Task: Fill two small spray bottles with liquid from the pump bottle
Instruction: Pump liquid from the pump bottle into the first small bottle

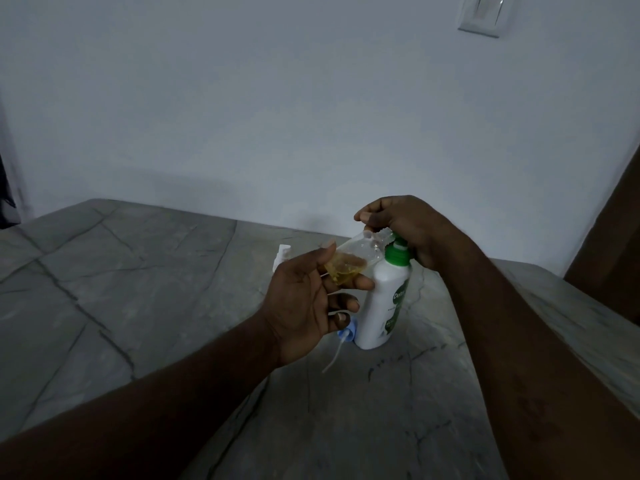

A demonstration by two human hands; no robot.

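My left hand (304, 303) holds a small clear spray bottle (353, 259), tilted, with some yellow liquid pooled at its bottom. Its open neck points up and right, under the nozzle of the pump bottle. The white pump bottle (382, 299) with a green collar stands upright on the marble counter (138, 271). My right hand (398, 223) rests on top of its pump head, fingers curled over it. A second small white spray bottle (281, 258) stands behind my left hand, mostly hidden. A blue spray cap with a white dip tube (341, 344) lies beside the pump bottle's base.
The grey veined counter runs back to a white wall (311, 116). A wall switch (483, 13) sits at the top right. A dark brown surface (609, 258) rises at the right edge.
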